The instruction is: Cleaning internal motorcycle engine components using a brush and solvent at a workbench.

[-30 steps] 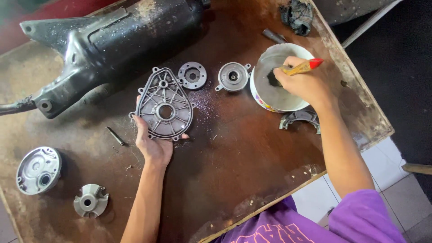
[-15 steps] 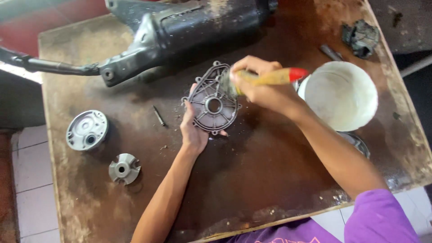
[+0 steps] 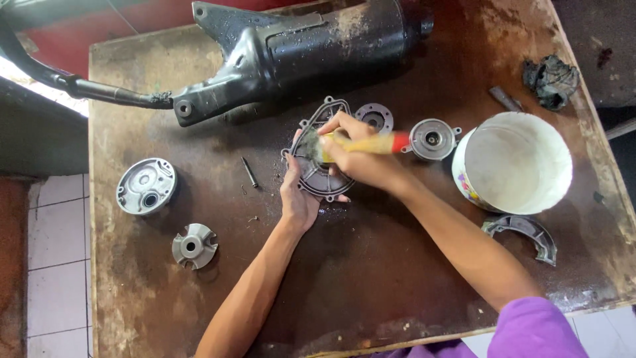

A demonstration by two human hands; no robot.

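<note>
The person is scrubbing a ribbed metal engine cover [image 3: 317, 166] that is lying flat near the middle of the tabletop [image 3: 371, 278], a little toward its far edge and just in front of the long black exhaust muffler [image 3: 291, 50]. The left hand [image 3: 298, 199] is pressing on the cover's near rim, fingers spread over it and gripping nothing, simply pinning the part down. The right hand [image 3: 354, 156] is clenched around a paintbrush [image 3: 371, 142] with a yellow handle and red end, its bristles bearing on the cover's inner face. Judging by this, the cleaning step is under way, with grime being worked out of the ribs and recesses. The next move probably calls for keeping the cover steady while the bristles are reaching the remaining pockets, and for dipping again in the white bucket [image 3: 513, 162] standing toward the right edge. Two small round housings [image 3: 434, 139] are sitting just beyond the cover; a round grey cover [image 3: 146, 185] and a small hub [image 3: 193, 245] are lying well apart near the left edge.
</note>
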